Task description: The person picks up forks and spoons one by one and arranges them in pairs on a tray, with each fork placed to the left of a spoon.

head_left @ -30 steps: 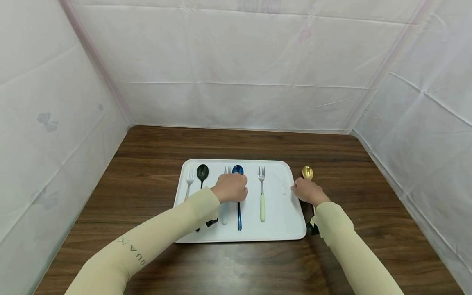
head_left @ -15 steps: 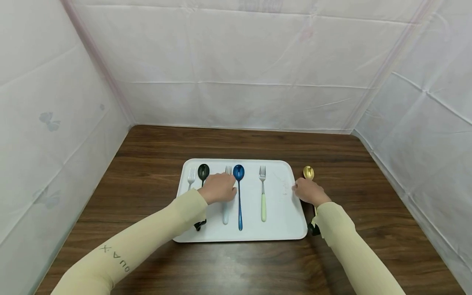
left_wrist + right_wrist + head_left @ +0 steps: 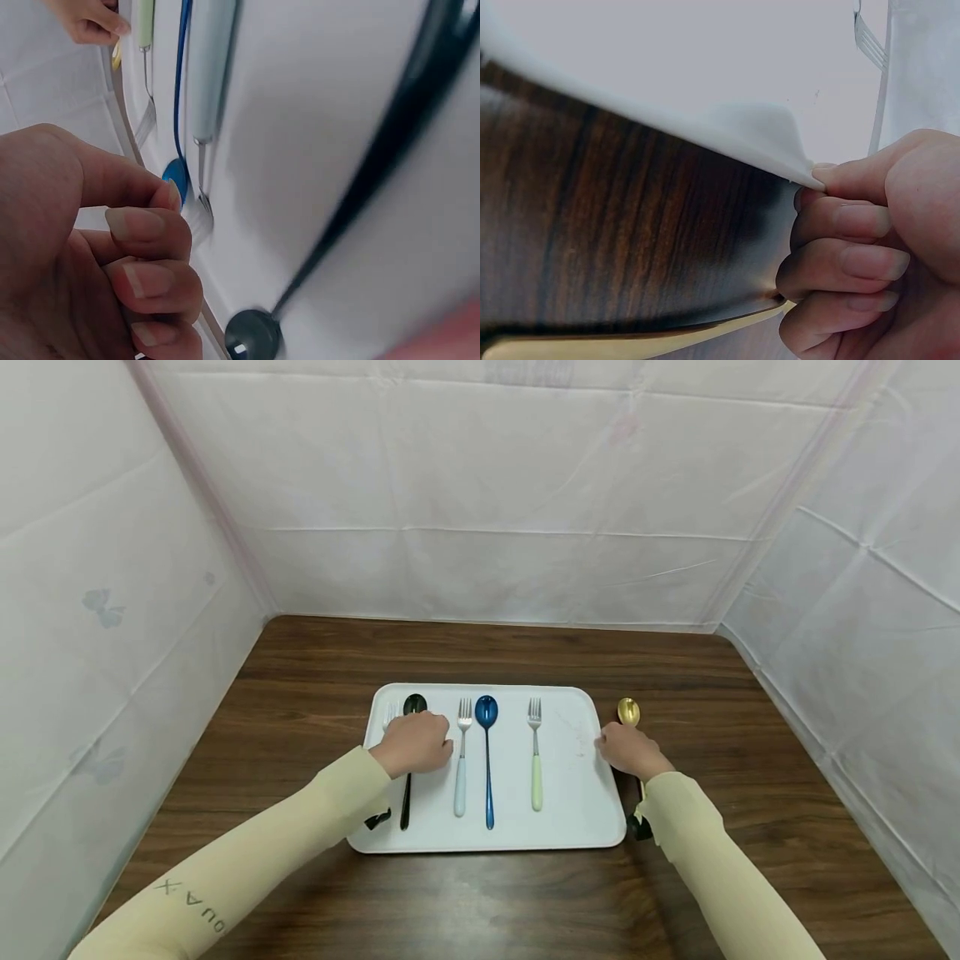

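My left hand (image 3: 414,743) hovers over the left part of a white tray (image 3: 570,822), partly covering a black spoon (image 3: 406,806) and a fork (image 3: 390,713). Its fingers (image 3: 154,289) are curled, with nothing seen between them. Right of it on the tray lie a fork with a pale blue handle (image 3: 460,785), a blue spoon (image 3: 487,712) and a fork with a light green handle (image 3: 536,781). At the tray's right edge, my right hand (image 3: 628,750) pinches the rim (image 3: 727,150) between thumb and curled index finger.
A gold spoon (image 3: 628,712) lies on the brown wooden table (image 3: 480,902), just right of the tray and partly under the right hand. White sheeting (image 3: 465,485) hangs behind the table and along both sides.
My left hand has moved left across the tray, from over the blue spoon to over the black spoon, uncovering the blue spoon and the pale blue fork. The right hand stays at the rim.
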`<move>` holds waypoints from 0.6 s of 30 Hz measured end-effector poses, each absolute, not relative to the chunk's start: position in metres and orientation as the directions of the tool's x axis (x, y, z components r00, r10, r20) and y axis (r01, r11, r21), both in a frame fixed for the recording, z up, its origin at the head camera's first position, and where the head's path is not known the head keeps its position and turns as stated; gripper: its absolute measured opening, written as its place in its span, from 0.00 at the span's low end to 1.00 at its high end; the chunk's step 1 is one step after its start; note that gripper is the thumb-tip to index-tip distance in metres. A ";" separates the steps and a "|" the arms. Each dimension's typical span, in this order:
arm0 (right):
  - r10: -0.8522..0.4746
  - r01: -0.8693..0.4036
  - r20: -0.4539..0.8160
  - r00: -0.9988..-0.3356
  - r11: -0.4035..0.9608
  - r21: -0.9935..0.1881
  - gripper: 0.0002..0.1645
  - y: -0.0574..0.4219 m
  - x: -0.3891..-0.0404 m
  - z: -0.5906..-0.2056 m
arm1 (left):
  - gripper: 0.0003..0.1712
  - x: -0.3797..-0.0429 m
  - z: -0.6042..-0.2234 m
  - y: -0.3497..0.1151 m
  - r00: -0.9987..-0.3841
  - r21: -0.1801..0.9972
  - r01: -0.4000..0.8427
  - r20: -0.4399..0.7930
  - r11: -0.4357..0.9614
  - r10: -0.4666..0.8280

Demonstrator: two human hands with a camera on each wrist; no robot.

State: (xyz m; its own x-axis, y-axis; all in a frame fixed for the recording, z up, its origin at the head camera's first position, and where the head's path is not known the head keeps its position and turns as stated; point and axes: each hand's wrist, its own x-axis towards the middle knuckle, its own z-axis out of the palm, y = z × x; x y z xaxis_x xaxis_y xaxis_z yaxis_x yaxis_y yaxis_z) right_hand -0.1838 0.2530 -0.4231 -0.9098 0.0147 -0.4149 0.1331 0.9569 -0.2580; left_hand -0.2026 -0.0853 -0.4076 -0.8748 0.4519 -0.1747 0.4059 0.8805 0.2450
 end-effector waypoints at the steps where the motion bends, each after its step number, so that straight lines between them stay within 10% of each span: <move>1: 0.016 0.134 -0.416 -0.909 0.957 -0.257 0.19 0.253 -0.184 -0.423 | 0.14 -0.203 -0.407 -0.089 -0.876 0.241 0.405 -0.175 0.882 0.450; 18: 0.022 0.138 -0.412 -0.911 0.958 -0.252 0.19 0.251 -0.181 -0.419 | 0.18 -0.209 -0.403 -0.150 -0.917 0.220 0.294 -0.208 0.930 0.339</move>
State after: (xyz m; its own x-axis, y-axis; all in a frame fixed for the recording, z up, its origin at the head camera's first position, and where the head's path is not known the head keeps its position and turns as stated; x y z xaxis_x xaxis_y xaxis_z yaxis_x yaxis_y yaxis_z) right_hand -0.1815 0.2513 -0.4188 -0.9110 0.0225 -0.4118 0.1377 0.9578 -0.2525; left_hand -0.2092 -0.1500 -0.4032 -0.9174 0.3391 -0.2083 0.2939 0.9302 0.2200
